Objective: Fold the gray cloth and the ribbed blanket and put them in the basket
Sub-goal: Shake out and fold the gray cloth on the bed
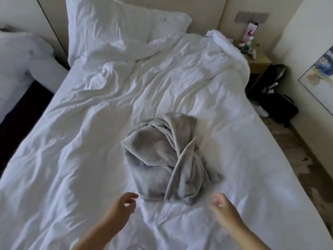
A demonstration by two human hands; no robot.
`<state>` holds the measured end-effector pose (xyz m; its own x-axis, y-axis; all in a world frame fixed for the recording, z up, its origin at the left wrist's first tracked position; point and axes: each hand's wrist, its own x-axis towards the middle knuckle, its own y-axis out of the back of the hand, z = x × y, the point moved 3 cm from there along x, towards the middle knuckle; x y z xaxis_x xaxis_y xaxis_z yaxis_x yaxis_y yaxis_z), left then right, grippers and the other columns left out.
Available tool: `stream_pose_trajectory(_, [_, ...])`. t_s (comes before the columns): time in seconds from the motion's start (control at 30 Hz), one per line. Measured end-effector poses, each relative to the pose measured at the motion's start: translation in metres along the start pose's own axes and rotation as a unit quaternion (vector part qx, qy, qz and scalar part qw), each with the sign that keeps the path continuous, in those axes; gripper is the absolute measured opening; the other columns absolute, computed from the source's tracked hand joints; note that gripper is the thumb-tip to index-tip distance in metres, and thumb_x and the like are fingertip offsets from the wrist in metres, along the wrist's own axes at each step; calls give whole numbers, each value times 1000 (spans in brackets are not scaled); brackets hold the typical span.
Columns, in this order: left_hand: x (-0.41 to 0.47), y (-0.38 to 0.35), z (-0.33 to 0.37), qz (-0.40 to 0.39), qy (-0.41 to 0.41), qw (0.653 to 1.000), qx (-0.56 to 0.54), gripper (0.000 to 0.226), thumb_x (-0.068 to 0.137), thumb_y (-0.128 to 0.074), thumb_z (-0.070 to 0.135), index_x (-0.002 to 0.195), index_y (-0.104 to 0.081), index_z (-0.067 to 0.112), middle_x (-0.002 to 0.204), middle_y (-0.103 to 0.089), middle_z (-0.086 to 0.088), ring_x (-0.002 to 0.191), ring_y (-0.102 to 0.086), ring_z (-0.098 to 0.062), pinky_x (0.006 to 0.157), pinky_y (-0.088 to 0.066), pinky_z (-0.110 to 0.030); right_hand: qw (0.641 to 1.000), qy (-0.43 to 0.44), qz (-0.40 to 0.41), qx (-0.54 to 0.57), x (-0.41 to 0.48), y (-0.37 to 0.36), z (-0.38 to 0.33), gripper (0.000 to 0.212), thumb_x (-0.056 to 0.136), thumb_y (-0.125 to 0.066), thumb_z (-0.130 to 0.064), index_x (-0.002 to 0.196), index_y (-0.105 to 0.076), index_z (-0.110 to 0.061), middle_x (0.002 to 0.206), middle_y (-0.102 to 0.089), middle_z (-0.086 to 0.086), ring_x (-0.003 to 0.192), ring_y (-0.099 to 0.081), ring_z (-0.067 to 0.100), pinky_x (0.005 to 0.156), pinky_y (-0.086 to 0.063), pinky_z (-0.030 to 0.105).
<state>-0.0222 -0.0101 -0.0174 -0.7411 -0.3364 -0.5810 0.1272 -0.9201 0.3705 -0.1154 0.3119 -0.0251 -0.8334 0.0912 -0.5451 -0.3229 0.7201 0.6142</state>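
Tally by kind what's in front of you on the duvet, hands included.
Gray cloth heap: 1
Hands: 2 (left hand, right hand), both empty, fingers loosely curled
Total: 3

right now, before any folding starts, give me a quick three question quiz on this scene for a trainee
1. True or false: the gray cloth lies neatly folded on the bed.
2. What does the left hand hold? A) the gray cloth B) nothing C) a pillow
3. Is the right hand touching the gray cloth?

Key: 1 false, it lies in a crumpled, twisted heap. 2 B. 3 no, it is just short of the cloth's near edge.
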Motion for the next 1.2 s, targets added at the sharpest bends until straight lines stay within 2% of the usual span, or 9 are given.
stream_pose_trajectory(0.17, [74, -75, 39, -123, -37, 991, 37, 11, 86, -61, 32, 96, -64, 35, 96, -66, 4, 83, -65, -13, 72, -55, -27, 991, 35, -86, 101, 68, -55, -52, 58, 87, -65, -36, 138, -44, -21, 122, -55, -4, 110, -55, 12, 91, -43, 27])
stream_pose_trajectory(0.27, [91, -113, 30, -175, -34, 975, 131, 19, 78, -65, 50, 82, -60, 33, 88, -58, 7, 70, -55, -4, 56, -42, -15, 991, 18, -124, 45, 75, -90, -49, 56, 81, -69, -37, 130, -47, -19, 117, -64, 1, 106, -61, 19, 91, -50, 35])
stream_pose_trajectory(0.33, [93, -130, 16, -180, -21, 974, 135, 24, 78, -70, 46, 65, -62, 27, 83, -61, 3, 70, -57, -8, 58, -44, -18, 996, 9, -86, 4, 70, -105, -42, 44, 81, -67, -23, 120, -49, -14, 113, -66, 9, 104, -62, 28, 87, -52, 40])
stream_pose_trajectory(0.47, [82, -137, -9, -157, -58, 963, 211, 22, 89, -60, 34, 95, -71, 16, 99, -63, 8, 89, -58, -11, 69, -40, -10, 997, -5, -80, 24, 46, -119, -17, 32, 86, -62, -16, 118, -60, -15, 111, -70, 8, 106, -63, 27, 86, -51, 36])
stream_pose_trajectory(0.63, [53, -96, -7, -91, -11, 987, 133, 23, 93, -52, 18, 71, -55, 24, 68, -54, 14, 65, -49, -6, 54, -36, -9, 990, -14, -144, -10, 2, -109, -1, 11, 90, -62, -26, 81, -61, -19, 77, -64, -5, 74, -59, 11, 68, -45, 23])
stream_pose_trajectory(0.8, [19, -27, 78, -38, 69, 979, -190, 20, 97, -51, 23, 84, -66, 22, 79, -65, -1, 72, -60, -15, 70, -53, -34, 985, -25, -169, -18, -38, -65, -44, 12, 87, -61, -28, 79, -52, -26, 75, -53, -7, 60, -49, 6, 55, -39, 16])
stream_pose_trajectory(0.97, [-53, 54, 243, -77, -74, 939, -328, 16, 91, -60, 30, 93, -69, 17, 85, -72, -2, 79, -69, -15, 63, -54, -27, 981, 145, -99, 88, -104, 15, -195, 61, 76, -77, -35, 127, -45, -26, 121, -48, 3, 106, -52, 11, 82, -43, 17])
stream_pose_trajectory(1.1, [-162, 113, 345, -168, -251, 904, -304, 23, 90, -61, 32, 94, -72, 13, 95, -74, -7, 91, -70, -17, 79, -56, -32, 926, 361, -18, 108, -195, 73, -314, 70, 61, -77, -48, 123, -54, -24, 113, -63, 0, 107, -60, 14, 96, -49, 36])
stream_pose_trajectory(1.2, [-239, 151, 376, -172, -352, 888, -241, 28, 90, -59, 38, 83, -77, 18, 95, -73, -4, 93, -69, -15, 89, -55, -34, 894, 416, 123, 108, -249, 105, -359, 20, 82, -67, -29, 92, -55, -16, 75, -56, -6, 72, -55, 11, 64, -41, 5])
